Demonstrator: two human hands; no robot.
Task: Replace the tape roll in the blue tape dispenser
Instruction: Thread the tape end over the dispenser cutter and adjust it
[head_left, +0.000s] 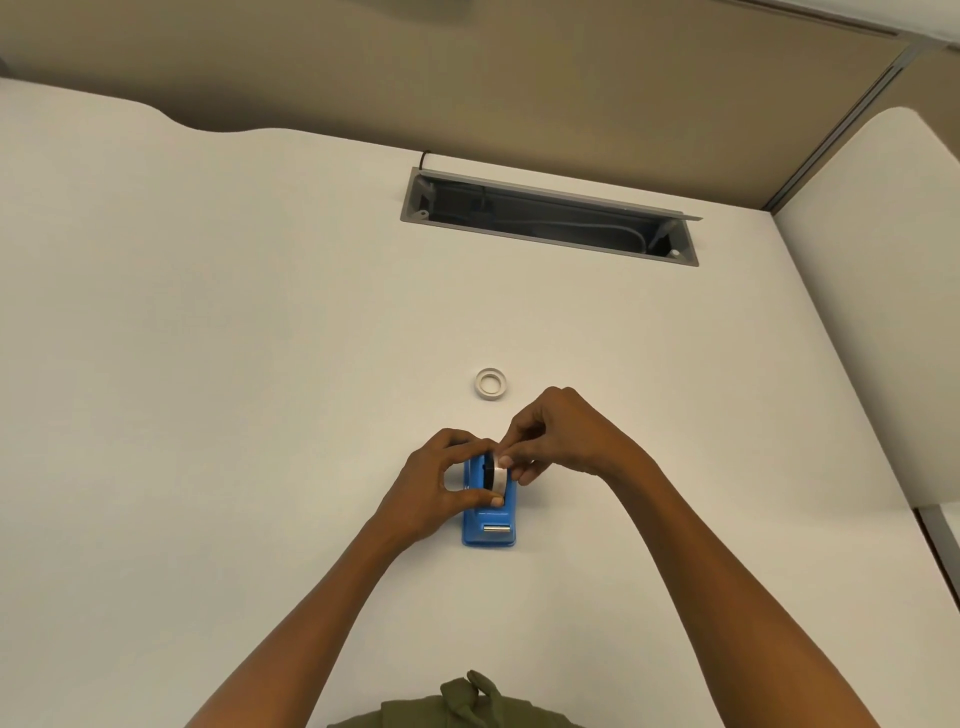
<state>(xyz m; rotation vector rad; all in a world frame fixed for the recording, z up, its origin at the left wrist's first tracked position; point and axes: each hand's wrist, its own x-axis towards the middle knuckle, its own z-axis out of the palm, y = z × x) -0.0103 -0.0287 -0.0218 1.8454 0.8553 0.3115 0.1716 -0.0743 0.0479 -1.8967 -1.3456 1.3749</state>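
The blue dispenser (489, 519) stands on the white worktop (260, 364), near its front middle, with its cutter end toward the person. A roll (497, 474) of clear tape sits upright in the dispenser's cradle, on a dark hub.

The left hand (441, 483) comes from the left side and holds the dispenser. Its fingers are curled around the far part of the body, and its thumb lies across the near side, with the tip touching the blue wall just below the roll. The right hand (561, 436) comes from the right and is over the top of the roll. Its thumb and forefinger are closed together at the top of the roll, where a pale bit of tape shows at the fingertips; it looks like a pinch on the tape end, but this part is small and cannot be told with certainty. The other fingers of this hand are bent loosely, and one of them hangs just beside the right wall of the dispenser.

A second, thin ring (491, 384) lies flat on the worktop a little beyond the hands, apart from them. Farther back, a long grey cable tray (550, 218) is sunk into the worktop, with cables inside. A beige partition (467, 78) stands behind the worktop.
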